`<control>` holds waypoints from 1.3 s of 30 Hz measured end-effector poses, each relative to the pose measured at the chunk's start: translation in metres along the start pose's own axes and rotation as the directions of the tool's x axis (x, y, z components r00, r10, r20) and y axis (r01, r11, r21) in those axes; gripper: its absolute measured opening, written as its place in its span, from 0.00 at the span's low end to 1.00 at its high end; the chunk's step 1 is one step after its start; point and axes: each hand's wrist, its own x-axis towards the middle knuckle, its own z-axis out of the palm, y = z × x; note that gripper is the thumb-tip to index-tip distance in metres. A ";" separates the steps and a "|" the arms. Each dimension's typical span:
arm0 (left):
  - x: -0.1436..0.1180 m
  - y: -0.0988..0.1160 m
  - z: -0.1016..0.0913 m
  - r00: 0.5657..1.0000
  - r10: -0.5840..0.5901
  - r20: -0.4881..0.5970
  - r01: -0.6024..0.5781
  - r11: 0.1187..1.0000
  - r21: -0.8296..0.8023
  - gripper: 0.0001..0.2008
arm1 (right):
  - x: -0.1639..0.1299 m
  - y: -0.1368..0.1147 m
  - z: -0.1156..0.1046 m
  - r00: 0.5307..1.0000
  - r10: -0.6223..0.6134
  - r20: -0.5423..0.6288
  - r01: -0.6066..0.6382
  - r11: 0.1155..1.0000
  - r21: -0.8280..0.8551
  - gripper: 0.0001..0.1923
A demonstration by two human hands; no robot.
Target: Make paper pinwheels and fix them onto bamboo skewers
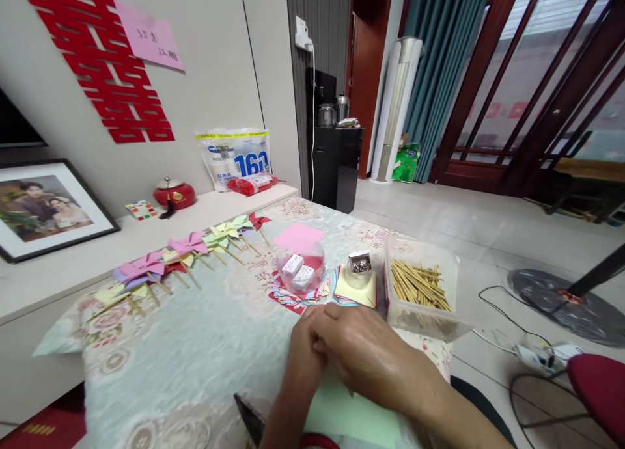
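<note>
Near the front edge of the floral-patterned table cloth point(195, 345), the person's right hand point(371, 354) lies over the left hand point(305, 351), both bunched together above a pale green paper sheet point(351, 416); what the fingers pinch is hidden, so whether they grip the sheet or something small cannot be told. Just beyond the hands on that cloth sit a stack of coloured square papers point(354, 293), a small open box of metal pins point(360, 261), a round clear tub holding two little white boxes point(300, 273) and a clear plastic box of thin wooden sticks point(420, 286). Along the cloth's far left side runs a row of finished paper pinwheels on sticks point(185, 254). The stick box stands close by the right wrist, at the cloth's right edge: a careless sweep of that arm could likely push it off. A pin, if one is in the fingers, could prick or slip unseen
</note>
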 end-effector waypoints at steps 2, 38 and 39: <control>0.007 0.007 0.011 1.000 0.025 -0.007 -0.025 0.998 0.062 0.08 | 0.003 0.008 0.001 0.996 0.087 0.012 -0.086 0.991 -0.099 0.14; 0.015 -0.034 0.033 0.975 0.151 0.164 -0.219 0.778 0.589 0.28 | 0.015 0.069 0.048 0.916 0.381 0.130 -0.339 0.904 -0.261 0.19; 0.015 -0.035 0.033 0.975 0.148 0.164 -0.217 0.775 0.593 0.29 | 0.014 0.069 0.047 0.914 0.383 0.134 -0.340 0.903 -0.261 0.19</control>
